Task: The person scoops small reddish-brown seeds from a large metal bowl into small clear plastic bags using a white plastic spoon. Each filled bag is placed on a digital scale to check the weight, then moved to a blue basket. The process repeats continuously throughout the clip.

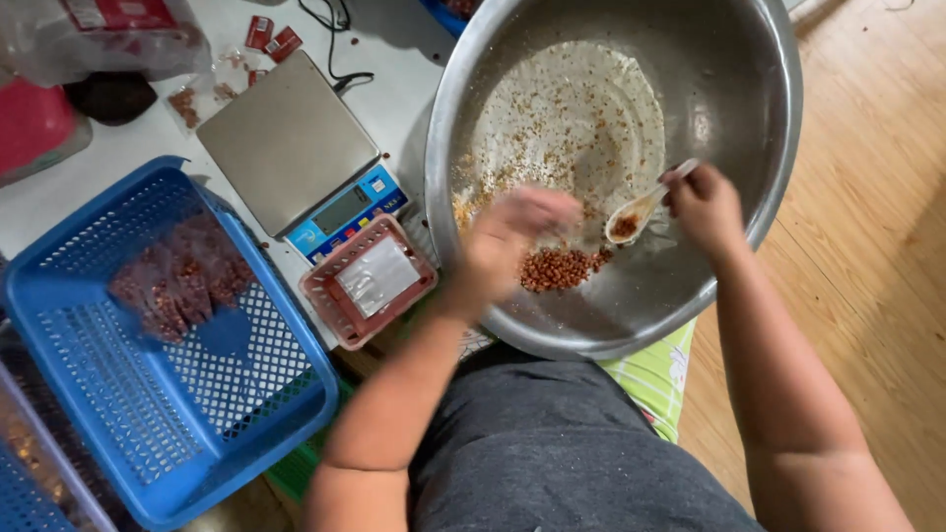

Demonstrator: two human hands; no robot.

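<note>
Where both hands meet, one steel bowl (749, 118), one spoon (645, 205), one nut heap (562, 268).

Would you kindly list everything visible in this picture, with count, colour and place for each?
metal bowl: one, silver, large, top right, tilted toward the person
peanuts: one small heap, reddish brown, low in the bowl
spoon: one, white, holding some nuts, over the bowl
scale: one, steel plate on a blue base, left of the bowl
small basket: one, pink, with a clear packet inside, below the scale
blue basket: one, lower left, holding filled clear bags
filled bags: several, reddish contents, in the blue basket
floor: wooden, right
left hand: blurred, over the peanuts
right hand: holds the spoon handle
</note>
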